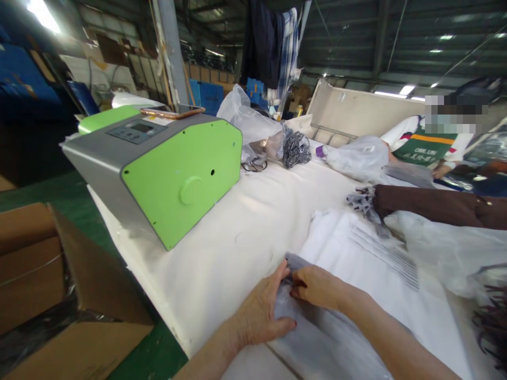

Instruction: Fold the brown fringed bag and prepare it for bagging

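Note:
In front of me a clear plastic bag (312,338) with something grey inside lies on the cloth-covered table. My left hand (259,311) rests along the bag's left edge, thumb and fingers apart. At the bag's far end, the curled fingers of my right hand (319,285) pinch its plastic; the fingertips are partly hidden. Just beyond and to the right lies a white plastic sheet (336,243) with printed lines.
A green and grey machine (186,184) stands at the table's left, a phone (173,111) on top. An open cardboard box (99,264) is at lower left. Brown folded fabric (431,203) with tassels lies right. Across the table a person (423,142) handles plastic.

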`<state>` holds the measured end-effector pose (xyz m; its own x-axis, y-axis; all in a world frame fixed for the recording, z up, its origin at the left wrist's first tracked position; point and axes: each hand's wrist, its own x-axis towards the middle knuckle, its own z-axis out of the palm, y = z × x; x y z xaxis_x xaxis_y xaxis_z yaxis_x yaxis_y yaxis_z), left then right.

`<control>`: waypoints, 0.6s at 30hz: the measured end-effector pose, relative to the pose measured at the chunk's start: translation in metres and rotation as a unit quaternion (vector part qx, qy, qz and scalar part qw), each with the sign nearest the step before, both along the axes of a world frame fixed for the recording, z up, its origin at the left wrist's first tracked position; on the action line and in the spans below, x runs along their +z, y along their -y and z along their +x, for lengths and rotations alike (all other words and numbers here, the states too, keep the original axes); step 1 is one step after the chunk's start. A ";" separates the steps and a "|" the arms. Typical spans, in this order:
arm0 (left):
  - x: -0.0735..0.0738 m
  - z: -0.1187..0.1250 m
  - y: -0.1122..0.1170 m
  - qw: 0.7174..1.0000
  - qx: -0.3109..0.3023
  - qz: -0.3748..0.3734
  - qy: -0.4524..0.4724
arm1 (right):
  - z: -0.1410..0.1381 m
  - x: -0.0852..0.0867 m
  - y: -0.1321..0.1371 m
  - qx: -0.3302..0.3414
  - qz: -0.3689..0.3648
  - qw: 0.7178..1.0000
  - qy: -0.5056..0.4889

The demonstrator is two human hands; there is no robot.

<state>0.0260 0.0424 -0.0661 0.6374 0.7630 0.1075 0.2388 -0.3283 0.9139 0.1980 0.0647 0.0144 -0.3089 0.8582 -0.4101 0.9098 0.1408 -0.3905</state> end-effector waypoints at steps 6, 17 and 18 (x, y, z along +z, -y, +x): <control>-0.002 0.000 -0.001 0.999 -0.001 0.026 -0.025 | 0.004 0.004 -0.014 -0.097 0.020 0.986 0.137; -0.020 0.000 -0.011 0.997 0.012 -0.032 0.072 | -0.031 -0.054 0.111 0.066 0.491 0.863 0.099; -0.020 0.001 -0.013 0.996 0.021 -0.037 0.075 | -0.029 -0.058 0.119 0.067 0.516 0.846 0.115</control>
<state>0.0272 0.0556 -0.0865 0.5851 0.7985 0.1417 0.1105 -0.2515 0.9615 0.1692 -0.0544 -0.0432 -0.4461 0.7597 0.4732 0.8936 0.4077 0.1880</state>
